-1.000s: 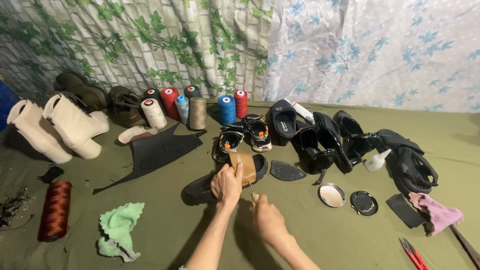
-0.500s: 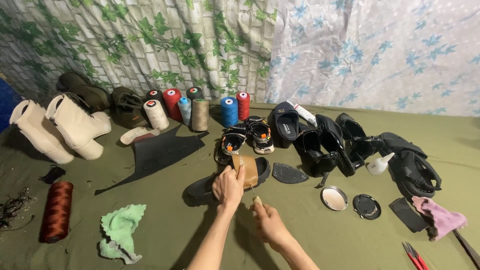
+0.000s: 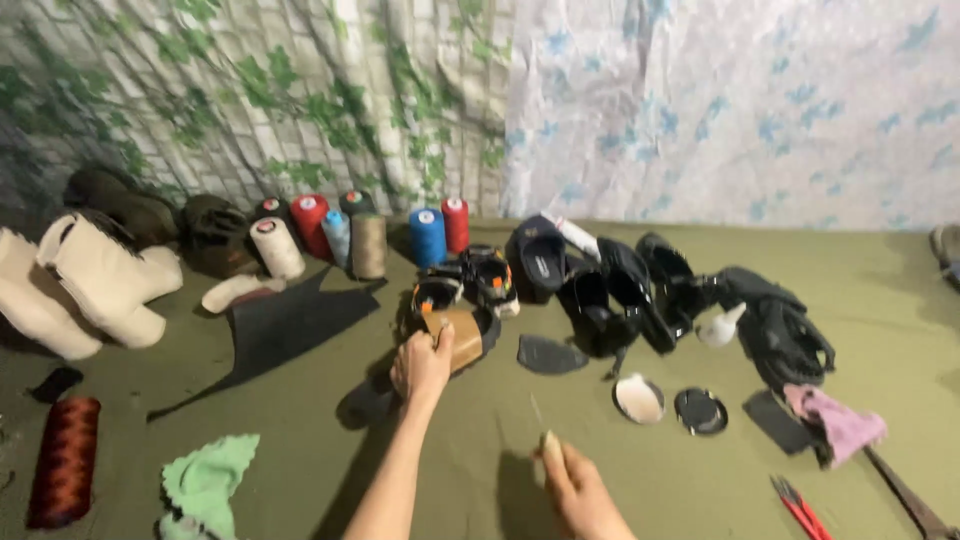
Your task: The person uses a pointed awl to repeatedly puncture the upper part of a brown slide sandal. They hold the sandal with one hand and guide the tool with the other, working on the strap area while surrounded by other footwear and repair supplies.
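My left hand (image 3: 422,365) grips a black sandal with a tan insole (image 3: 462,335) that lies on the green cloth, fingers wrapped over its middle. My right hand (image 3: 580,490) is nearer to me, closed on a small pale-handled tool (image 3: 548,440) with a thin point sticking up toward the sandal. A loose black sole piece (image 3: 548,353) lies just right of the sandal. Behind it sits a pair of small black and orange sandals (image 3: 470,280).
Thread spools (image 3: 350,235) stand in a row at the back; white boots (image 3: 95,280) at left; a black leather sheet (image 3: 285,325); black shoes (image 3: 640,290); a round tin and lid (image 3: 670,402); pink rag (image 3: 835,425); red cutters (image 3: 800,505); green cloth (image 3: 205,480); dark red spool (image 3: 65,460).
My right hand has drawn back toward me and to the right with the tool. My left hand keeps hold of the sandal. The view has shifted a little.
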